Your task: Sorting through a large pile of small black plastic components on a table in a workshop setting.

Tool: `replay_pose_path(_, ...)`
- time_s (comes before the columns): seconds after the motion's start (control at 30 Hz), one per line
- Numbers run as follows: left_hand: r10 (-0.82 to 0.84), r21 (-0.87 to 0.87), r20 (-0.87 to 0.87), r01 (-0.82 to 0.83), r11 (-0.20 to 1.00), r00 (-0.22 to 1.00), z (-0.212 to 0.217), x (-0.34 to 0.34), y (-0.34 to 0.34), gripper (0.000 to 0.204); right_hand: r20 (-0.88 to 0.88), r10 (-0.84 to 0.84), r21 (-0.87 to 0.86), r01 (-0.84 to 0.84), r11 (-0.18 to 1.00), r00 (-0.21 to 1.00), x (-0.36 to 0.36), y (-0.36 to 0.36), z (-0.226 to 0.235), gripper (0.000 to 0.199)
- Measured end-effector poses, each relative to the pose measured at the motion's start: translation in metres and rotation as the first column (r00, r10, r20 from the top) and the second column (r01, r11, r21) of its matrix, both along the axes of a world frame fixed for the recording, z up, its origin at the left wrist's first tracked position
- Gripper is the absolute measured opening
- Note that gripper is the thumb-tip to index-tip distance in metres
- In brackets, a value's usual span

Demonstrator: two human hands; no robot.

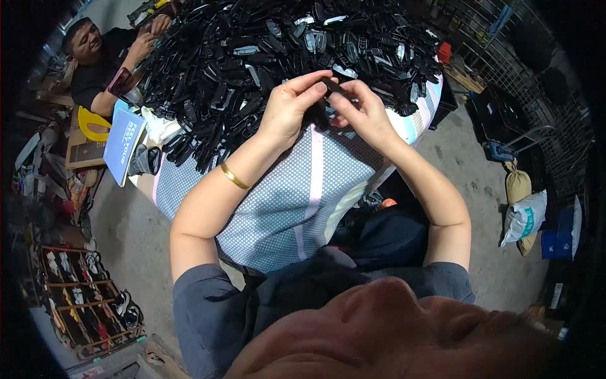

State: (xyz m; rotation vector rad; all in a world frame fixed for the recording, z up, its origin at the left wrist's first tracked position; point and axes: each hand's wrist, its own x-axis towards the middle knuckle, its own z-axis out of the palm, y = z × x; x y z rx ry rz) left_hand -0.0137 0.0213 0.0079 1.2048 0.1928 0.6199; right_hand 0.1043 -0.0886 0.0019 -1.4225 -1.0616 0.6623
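Note:
Both my hands meet at the near edge of a large heap of black pieces (252, 79). Between them is a small, elongated black part (334, 86), its exact kind too small to make out. My left hand (287, 104), with a gold bangle (234, 176) on its forearm, pinches this part between thumb and fingertips. From the other side my right hand (367, 117) grips it with bent fingers and thumb. Beneath them lies a patterned cloth (265, 205) with pale stripes, covering the table. Dark shapes below the fingers merge with the heap.
Across the table at far left, another person's hands (148, 39) are at the heap. A blue notebook or box (122, 148) lies at the left edge, near a yellow curved object (93, 125). Sacks (525, 218) stand on the right floor; a compartmented rack (85, 300) sits lower left.

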Motion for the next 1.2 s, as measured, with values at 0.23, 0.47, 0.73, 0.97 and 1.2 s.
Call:
replay_pose_path(0.23,-0.089,0.192,0.016,0.084,0.978,0.996,0.003,-0.007,0.006,0.025,0.455,-0.062,0.185,-0.026,0.982,0.888,0.002,-0.008,0.000,0.025)
replay_pose_path(0.47,-0.158,0.354,-0.258,0.246,0.902,0.953,0.019,-0.009,0.016,0.026,0.418,0.144,-0.168,-0.080,0.983,0.897,0.017,-0.016,0.018,0.029)
replay_pose_path(0.73,0.247,0.975,-0.123,0.163,-0.149,0.961,-0.005,-0.010,0.020,0.028,0.516,0.784,-0.656,-0.429,0.620,0.344,0.020,-0.042,0.038,0.031)
replay_pose_path(0.97,0.418,0.726,-0.199,-0.153,0.671,0.887,0.027,-0.009,0.033,0.024,0.818,0.189,0.036,-0.376,0.926,0.543,-0.013,-0.011,0.012,0.020)
replay_pose_path(1.2,0.313,0.262,-0.010,-0.300,0.917,0.950,0.023,-0.014,0.062,0.034,0.955,0.077,0.033,-0.362,0.932,0.286,-0.043,0.042,-0.005,0.024)
